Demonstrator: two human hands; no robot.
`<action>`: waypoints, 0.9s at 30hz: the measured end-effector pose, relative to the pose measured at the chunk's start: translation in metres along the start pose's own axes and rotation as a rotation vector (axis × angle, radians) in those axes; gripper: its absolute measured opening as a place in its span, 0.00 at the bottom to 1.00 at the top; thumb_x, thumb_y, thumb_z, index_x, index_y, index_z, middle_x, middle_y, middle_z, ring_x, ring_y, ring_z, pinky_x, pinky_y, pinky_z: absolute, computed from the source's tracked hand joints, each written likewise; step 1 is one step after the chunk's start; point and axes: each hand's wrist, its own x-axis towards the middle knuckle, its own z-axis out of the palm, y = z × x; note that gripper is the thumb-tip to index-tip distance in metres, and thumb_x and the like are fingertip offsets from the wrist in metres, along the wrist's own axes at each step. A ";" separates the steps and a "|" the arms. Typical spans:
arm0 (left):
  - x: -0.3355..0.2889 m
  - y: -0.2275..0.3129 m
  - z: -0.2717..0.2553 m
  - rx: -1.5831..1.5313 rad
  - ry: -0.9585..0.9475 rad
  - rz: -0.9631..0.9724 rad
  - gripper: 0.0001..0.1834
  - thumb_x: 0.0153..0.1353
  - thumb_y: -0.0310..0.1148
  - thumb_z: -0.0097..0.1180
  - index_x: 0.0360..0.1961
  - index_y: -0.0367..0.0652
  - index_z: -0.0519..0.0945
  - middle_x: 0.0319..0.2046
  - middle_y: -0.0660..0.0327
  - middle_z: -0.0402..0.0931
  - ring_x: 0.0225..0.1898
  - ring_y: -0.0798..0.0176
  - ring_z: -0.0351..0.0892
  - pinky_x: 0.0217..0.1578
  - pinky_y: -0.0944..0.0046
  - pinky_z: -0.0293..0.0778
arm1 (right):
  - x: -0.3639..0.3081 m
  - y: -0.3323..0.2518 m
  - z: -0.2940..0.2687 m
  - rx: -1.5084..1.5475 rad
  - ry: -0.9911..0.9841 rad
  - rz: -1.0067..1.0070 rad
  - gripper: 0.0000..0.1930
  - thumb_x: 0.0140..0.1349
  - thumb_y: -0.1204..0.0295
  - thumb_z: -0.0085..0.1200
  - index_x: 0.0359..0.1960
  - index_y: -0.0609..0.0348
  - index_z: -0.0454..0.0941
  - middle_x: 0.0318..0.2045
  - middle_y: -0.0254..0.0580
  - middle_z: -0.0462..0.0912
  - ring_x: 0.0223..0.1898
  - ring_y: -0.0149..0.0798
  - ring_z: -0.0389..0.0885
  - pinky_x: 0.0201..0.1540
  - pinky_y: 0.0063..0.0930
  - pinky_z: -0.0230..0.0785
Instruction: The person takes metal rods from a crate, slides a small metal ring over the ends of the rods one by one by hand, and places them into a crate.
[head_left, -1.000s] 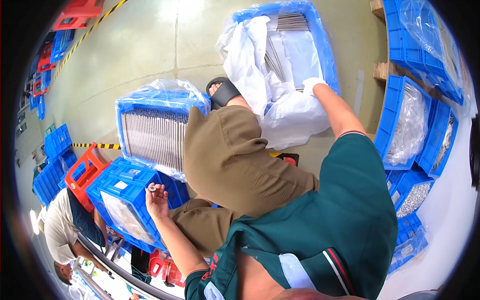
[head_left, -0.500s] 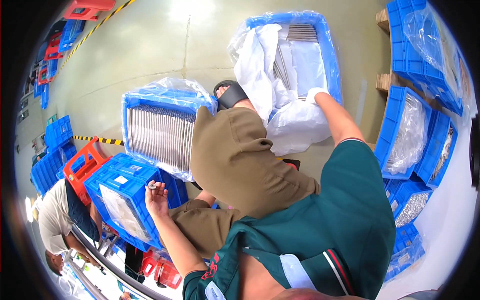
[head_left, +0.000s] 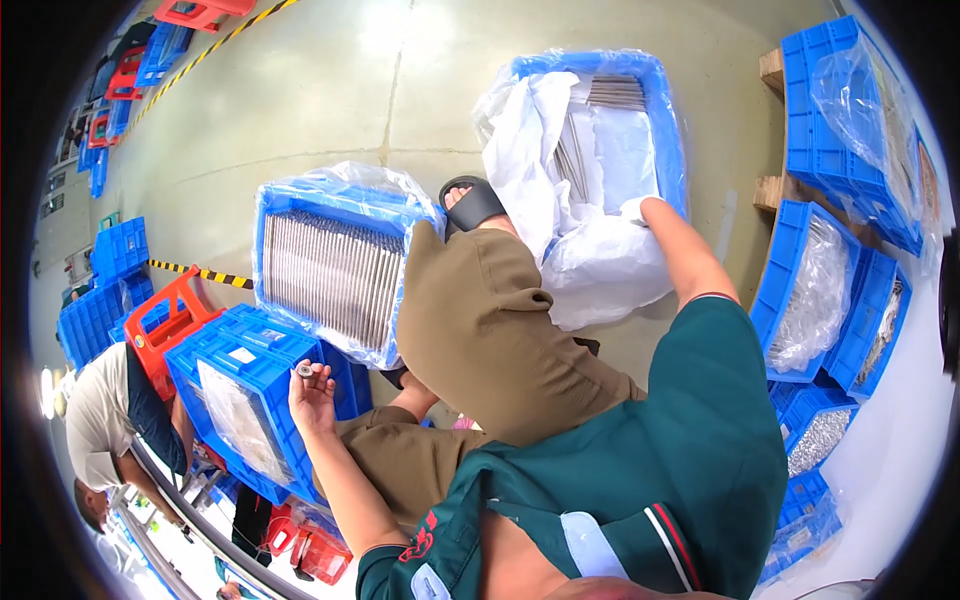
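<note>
My left hand (head_left: 313, 396) is raised beside the blue crates on the left. Its fingers are curled round a small round metal piece (head_left: 304, 371) with a dark centre. Ahead on the floor, a plastic-lined blue bin (head_left: 671, 150) holds white sheeting (head_left: 520, 130) and thin metal rods (head_left: 617, 93). My right hand (head_left: 634, 208), in a white glove, reaches in over the near right part of that bin, at the sheeting. The sheeting and the wrist mostly hide its fingers, so I cannot make out a grip.
Another lined blue bin (head_left: 270, 205), packed with metal rods, stands left of my sandalled foot. Stacked blue crates (head_left: 262, 345) and a red stool (head_left: 165, 335) are at the left, near a bending person (head_left: 100, 410). More blue crates (head_left: 835, 110) line the right side on pallets.
The view has shifted, so the bins sit lower in the picture. Less of the right glove shows at the white sheeting. My left hand keeps its hold on the metal piece.
</note>
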 end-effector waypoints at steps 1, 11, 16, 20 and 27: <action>0.001 0.000 0.002 0.000 -0.021 0.003 0.17 0.64 0.44 0.45 0.41 0.42 0.76 0.34 0.60 0.78 0.38 0.62 0.78 0.35 0.65 0.72 | -0.002 -0.001 -0.003 -0.020 -0.015 -0.001 0.25 0.45 0.57 0.51 0.44 0.57 0.79 0.43 0.50 0.79 0.42 0.50 0.78 0.46 0.38 0.67; 0.003 0.002 0.002 -0.030 -0.062 0.033 0.17 0.64 0.44 0.45 0.42 0.41 0.75 0.34 0.59 0.79 0.38 0.61 0.78 0.35 0.65 0.73 | -0.071 -0.065 -0.006 -0.404 0.352 -0.046 0.14 0.52 0.65 0.47 0.35 0.54 0.82 0.37 0.47 0.81 0.40 0.48 0.79 0.41 0.38 0.71; -0.004 0.005 0.006 -0.059 -0.095 0.093 0.17 0.63 0.43 0.46 0.43 0.40 0.74 0.34 0.57 0.78 0.37 0.60 0.78 0.35 0.65 0.72 | -0.103 -0.084 -0.017 -0.483 0.350 -0.014 0.14 0.52 0.64 0.50 0.36 0.55 0.81 0.39 0.46 0.81 0.40 0.48 0.79 0.41 0.38 0.71; -0.010 0.008 0.010 -0.084 -0.148 0.139 0.18 0.63 0.43 0.46 0.44 0.39 0.73 0.35 0.57 0.78 0.38 0.60 0.78 0.36 0.64 0.72 | -0.151 -0.064 -0.048 -0.587 0.275 0.061 0.20 0.50 0.56 0.57 0.38 0.58 0.81 0.38 0.48 0.81 0.40 0.48 0.79 0.42 0.38 0.71; -0.016 0.011 0.013 -0.132 -0.198 0.199 0.18 0.64 0.42 0.46 0.45 0.39 0.73 0.36 0.57 0.77 0.38 0.60 0.77 0.38 0.64 0.72 | -0.188 -0.002 -0.058 0.043 0.461 0.113 0.23 0.52 0.50 0.54 0.29 0.63 0.77 0.24 0.45 0.78 0.24 0.42 0.76 0.29 0.35 0.69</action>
